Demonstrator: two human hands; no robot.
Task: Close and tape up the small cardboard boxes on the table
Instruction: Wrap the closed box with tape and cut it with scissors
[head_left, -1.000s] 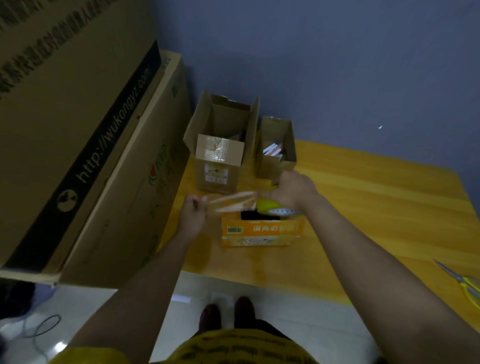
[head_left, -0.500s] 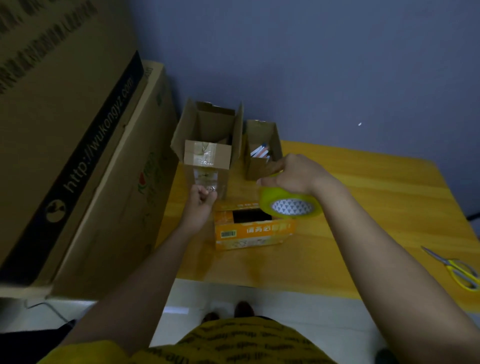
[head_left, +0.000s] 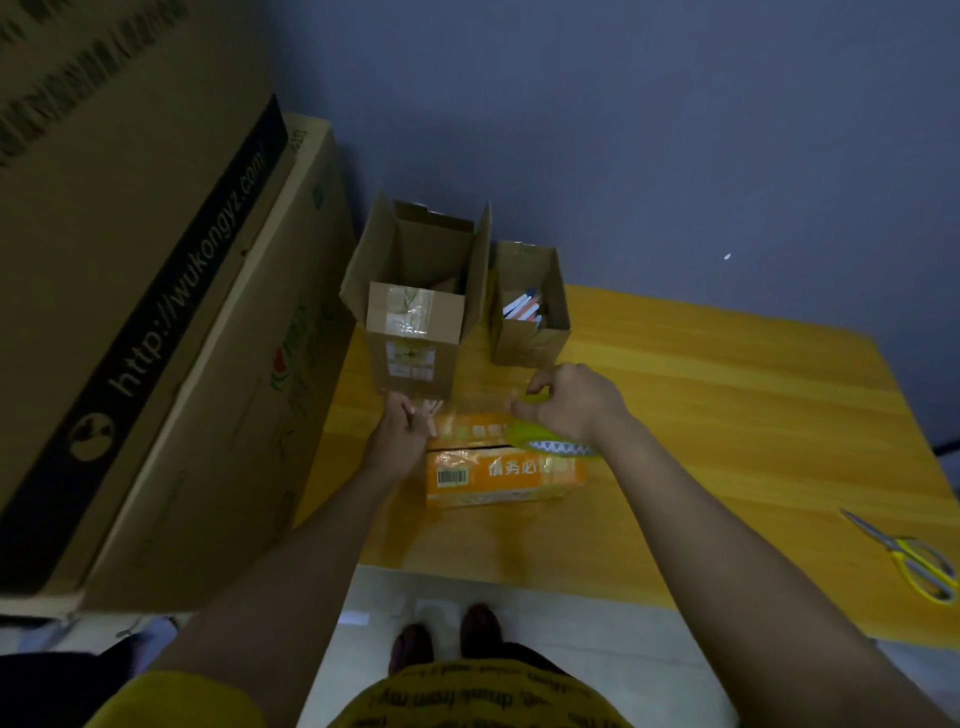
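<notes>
i'm on the taping step: my left hand (head_left: 402, 441) pinches the free end of the clear tape strip (head_left: 470, 410), and my right hand (head_left: 569, 402) grips the yellow-green tape roll (head_left: 550, 441), stretching the strip across the top of the small orange printed cardboard box (head_left: 501, 475) at centre frame on the yellow wooden worktop (head_left: 727, 415). next, i judge, the strip must come down onto the flap seam and be pressed flat, then cut; the yellow-handled scissors (head_left: 909, 561) lie well apart at lower right. half a second ago the roll was held higher and the box's dark opening showed; now the roll sits lower, against the box top.
</notes>
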